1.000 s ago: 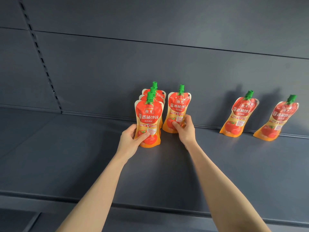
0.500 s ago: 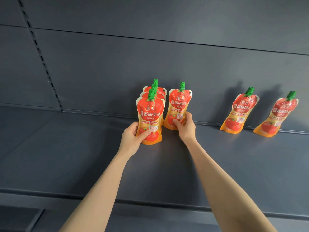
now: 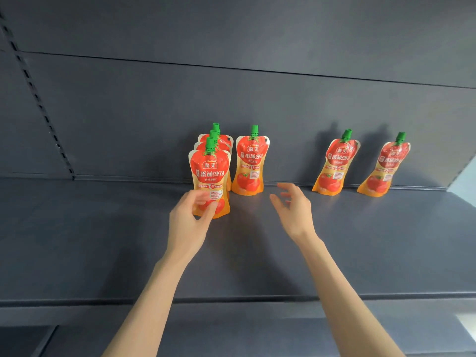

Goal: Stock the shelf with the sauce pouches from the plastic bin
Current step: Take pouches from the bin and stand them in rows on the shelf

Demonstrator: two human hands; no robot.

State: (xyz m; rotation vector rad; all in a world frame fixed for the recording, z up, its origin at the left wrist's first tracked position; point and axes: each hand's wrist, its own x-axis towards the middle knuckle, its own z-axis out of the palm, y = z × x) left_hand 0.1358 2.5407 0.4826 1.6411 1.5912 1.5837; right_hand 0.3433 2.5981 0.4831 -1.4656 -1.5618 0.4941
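Sauce pouches [image 3: 210, 176]: glossy, waisted, green-capped

Directly beyond the left fingers [image 3: 192, 200], a row of three pouches [image 3: 210, 173] stands one behind another, blocking the way to the back panel [image 3: 231, 99]. A single pouch [image 3: 248, 166] stands beyond and left of the right fingers [image 3: 287, 188]. Right of those fingers, bare shelf [image 3: 334, 228] runs open to two leaning pouches [image 3: 334, 163]. Shelf left of the left fingers lies open too.
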